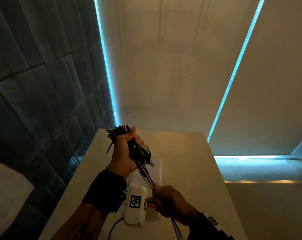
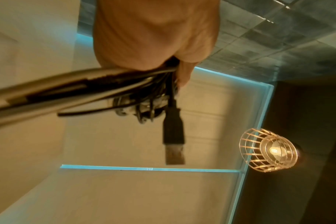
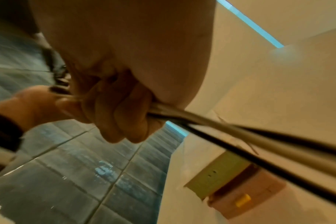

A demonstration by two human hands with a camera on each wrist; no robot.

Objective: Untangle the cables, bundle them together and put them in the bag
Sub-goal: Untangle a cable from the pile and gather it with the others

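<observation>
My left hand (image 1: 127, 149) is raised over the table and grips a thick coil of black and white cables (image 1: 139, 151), whose loop ends stick out above the thumb. Several strands (image 1: 146, 175) run taut from the coil down to my right hand (image 1: 171, 201), which is closed in a fist around them; their loose ends hang below it. In the left wrist view my left hand (image 2: 153, 37) holds the cables (image 2: 105, 81), and a black USB plug (image 2: 173, 136) dangles from them. The right wrist view shows my right hand (image 3: 125, 103) clenched on the strands (image 3: 240, 136). A pale flat bag (image 1: 155, 170) lies under the hands.
The narrow beige table (image 1: 190, 161) runs away from me, with a dark tiled wall (image 1: 42, 84) on its left. Blinds edged with blue light (image 1: 237, 70) hang behind. A white wrist camera (image 1: 136, 205) sits on my left wrist. A wire-cage lamp (image 2: 269, 150) glows overhead.
</observation>
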